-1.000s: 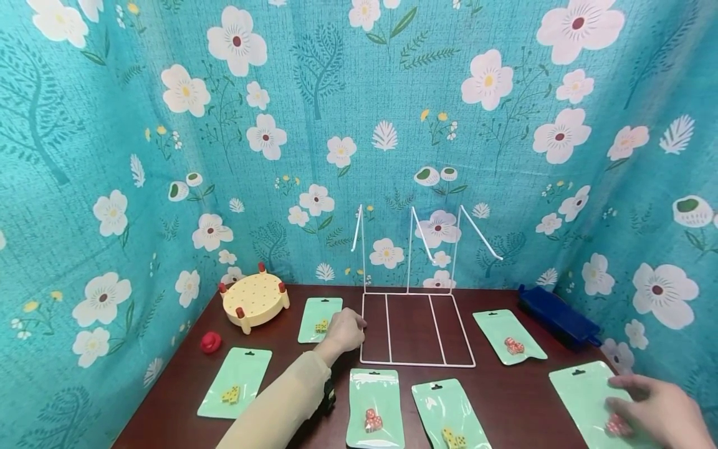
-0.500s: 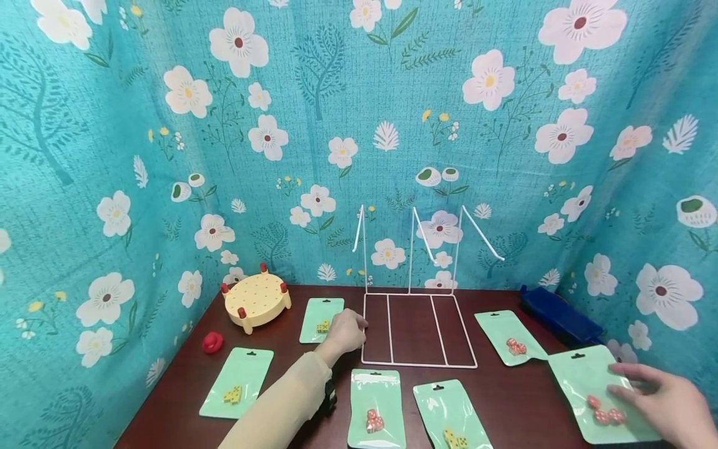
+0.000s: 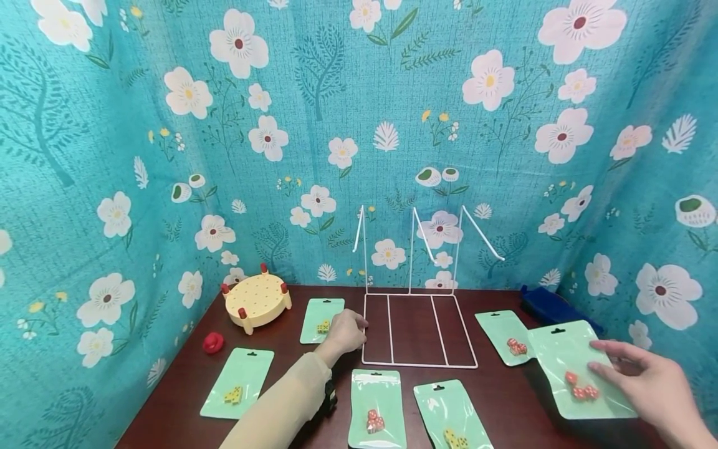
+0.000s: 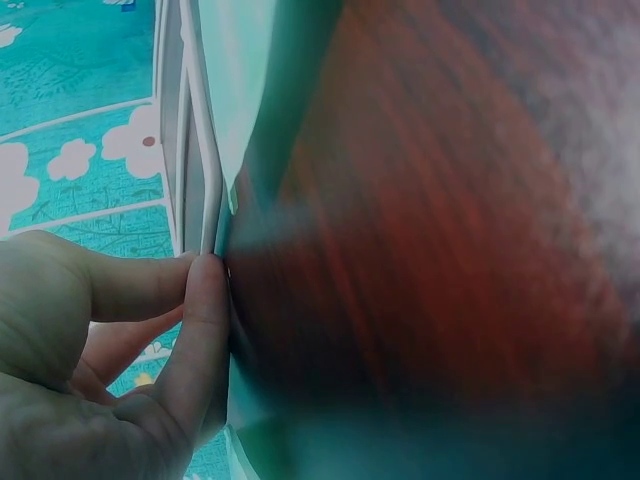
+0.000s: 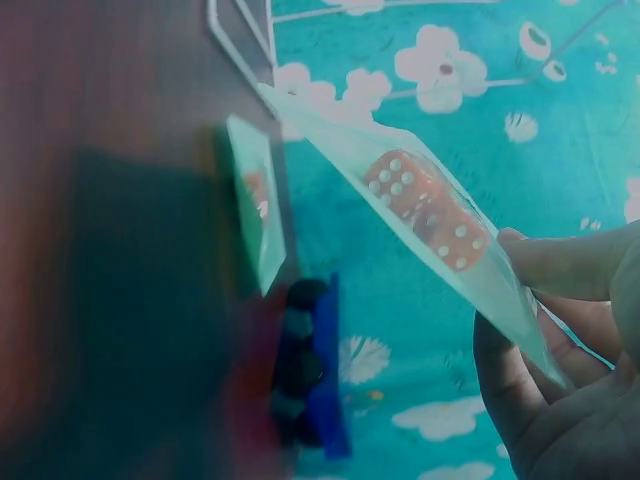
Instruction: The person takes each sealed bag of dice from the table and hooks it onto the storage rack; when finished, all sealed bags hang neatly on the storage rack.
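My right hand [image 3: 650,381] pinches the right edge of a mint-green pouch [image 3: 563,349] with orange dice [image 3: 579,390] showing in it, lifted off the table. The right wrist view shows the thumb on one face of this pouch [image 5: 390,215] and fingers behind it. At the left side of a white wire rack [image 3: 417,365], my left hand [image 3: 344,332] holds the base wire. Close up in the left wrist view, thumb and index finger [image 4: 205,300] pinch that wire [image 4: 208,170]. The rack's several upper arms carry nothing.
More mint pouches lie on the dark red table [image 3: 493,405]: one with orange dice [image 3: 505,333] behind the held pouch, others in front of and left of the rack. A blue tray [image 3: 555,307], a cream pegged stand [image 3: 255,302] and a red knob-like piece [image 3: 212,342] stand around.
My right hand has picked the pouch up from the table at the right and carried it up and leftward, partly over another pouch. The left hand stays on the rack.
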Motion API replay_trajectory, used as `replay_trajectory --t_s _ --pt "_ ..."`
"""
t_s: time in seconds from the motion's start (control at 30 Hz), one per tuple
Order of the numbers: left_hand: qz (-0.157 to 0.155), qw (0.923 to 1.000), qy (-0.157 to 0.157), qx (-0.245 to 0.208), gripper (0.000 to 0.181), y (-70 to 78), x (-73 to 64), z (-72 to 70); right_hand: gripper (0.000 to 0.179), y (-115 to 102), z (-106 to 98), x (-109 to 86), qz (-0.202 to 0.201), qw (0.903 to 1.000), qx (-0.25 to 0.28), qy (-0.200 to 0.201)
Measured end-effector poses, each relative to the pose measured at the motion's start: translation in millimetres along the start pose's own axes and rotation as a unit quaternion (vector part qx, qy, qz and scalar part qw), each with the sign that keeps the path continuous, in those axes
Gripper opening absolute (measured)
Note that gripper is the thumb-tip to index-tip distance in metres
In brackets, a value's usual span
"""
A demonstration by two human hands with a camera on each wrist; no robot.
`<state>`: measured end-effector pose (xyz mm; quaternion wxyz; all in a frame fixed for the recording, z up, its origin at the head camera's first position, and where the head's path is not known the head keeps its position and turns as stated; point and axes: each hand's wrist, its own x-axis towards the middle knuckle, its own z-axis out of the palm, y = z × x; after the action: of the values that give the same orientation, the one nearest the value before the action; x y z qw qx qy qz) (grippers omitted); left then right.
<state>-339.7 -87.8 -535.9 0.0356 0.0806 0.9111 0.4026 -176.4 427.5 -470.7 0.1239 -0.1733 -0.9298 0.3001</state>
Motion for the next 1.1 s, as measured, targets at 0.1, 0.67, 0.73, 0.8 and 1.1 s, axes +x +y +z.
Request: replay_trajectory --t_s 0.1,0.67,0.73,0.8,1.1 --pt "-0.011 0.9999 0.002 0.0 0.029 6.8 -2.6 -2.3 0.052 -13 -2 -0.1 -0.015 0.9998 0.008 0.014" --pt "-0.001 0.999 0.017 0.041 0.026 0.0 3.1 3.3 0.049 -68 -10 -3.8 -0.11 0.99 0.065 0.059" --pt "-0.006 0.9994 0.014 0.03 0.026 6.3 -0.5 -0.7 0.049 -74 -11 -5.9 -0.117 0.9882 0.075 0.064" --pt "-0.01 0.9995 0.014 0.028 0.027 7.6 -0.8 -0.8 0.049 -80 -12 -8.2 -0.127 0.9856 0.087 0.07" --pt "-0.021 0.9988 0.016 0.04 0.027 14.0 -5.9 -2.5 0.044 -97 -13 -10.8 -0.173 0.9686 0.155 0.087"
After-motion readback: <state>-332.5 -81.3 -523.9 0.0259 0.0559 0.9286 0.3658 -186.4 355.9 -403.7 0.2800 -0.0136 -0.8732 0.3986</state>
